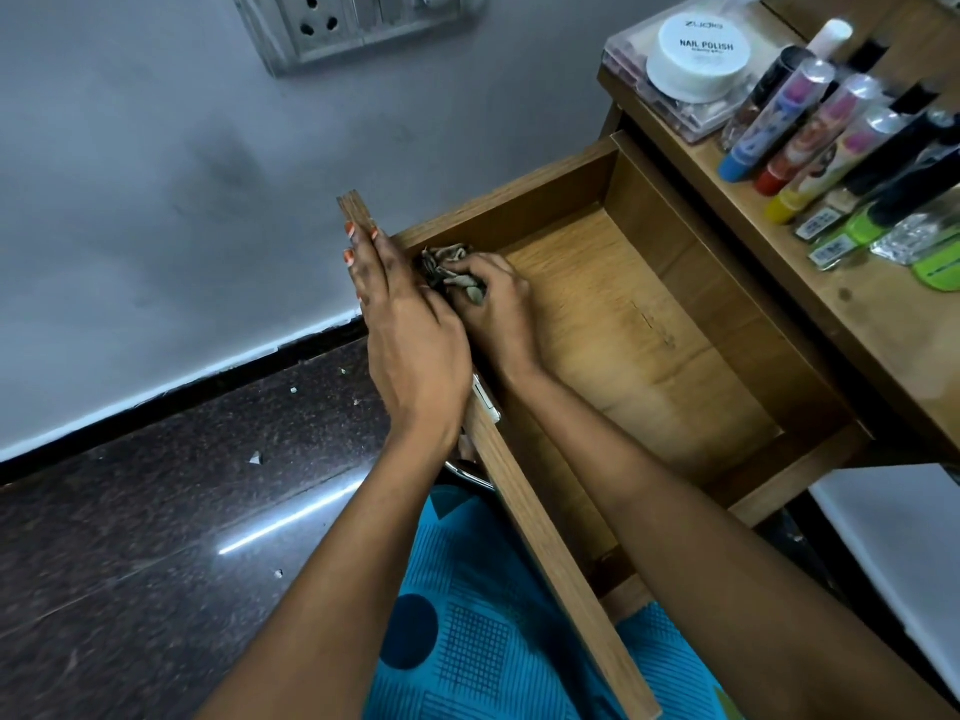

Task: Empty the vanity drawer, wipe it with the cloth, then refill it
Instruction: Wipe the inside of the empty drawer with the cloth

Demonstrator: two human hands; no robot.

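Up in the far left corner of the vanity drawer (649, 324), we press the crumpled cloth (448, 266) down with our right hand (493, 309), fingers curled round it. Our left hand (410, 350) lies flat against the drawer front (545, 537), fingers straight and together, steadying it. From the cloth, the bare wooden floor stretches right and toward us, its long side running along the front, so we judge the next sweep belongs that way, with the right hand. Coloured tubes (810, 132) wait on the vanity top (857, 319).
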